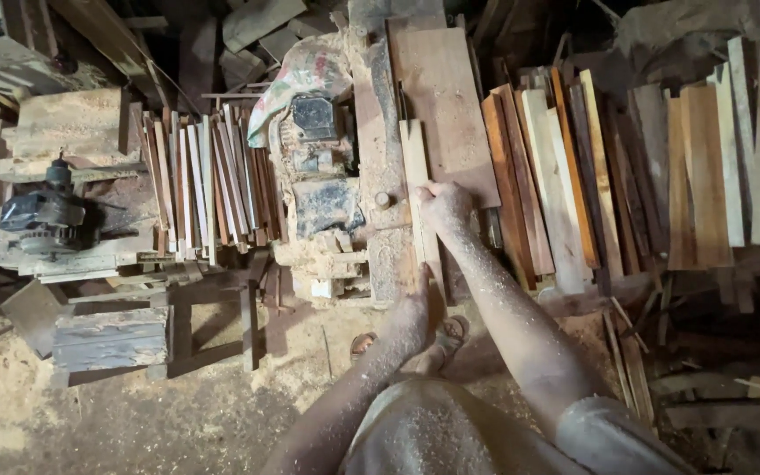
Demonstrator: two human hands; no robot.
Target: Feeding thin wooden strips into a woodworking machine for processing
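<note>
1. The woodworking machine (371, 176) runs up the middle of the view, its long table coated in sawdust, with a motor block on its left flank and a patterned sack (305, 75) draped over the far end.
2. A wide flat board (446, 105) lies on the machine table's right side, touching the narrow strip.
3. Right of the machine, a stack of planks (556, 185) in orange, pale and dark tones leans side by side; too overlapped to count. Its near edge crowds the right forearm.
4. Left of the machine stands a bundle of thin slats (204, 180), packed edge to edge.
5. Far left, one dark motor (41, 215) sits on a rough wooden stand.
6. The narrow pale strip (417, 198) lies lengthwise on the table.
7. The right hand (443, 207) presses down on the strip, fingers curled over it.
8. The left hand (411, 317) grips the strip's near end.
9. Open floor (134, 413), thick with sawdust, lies lower left.
</note>
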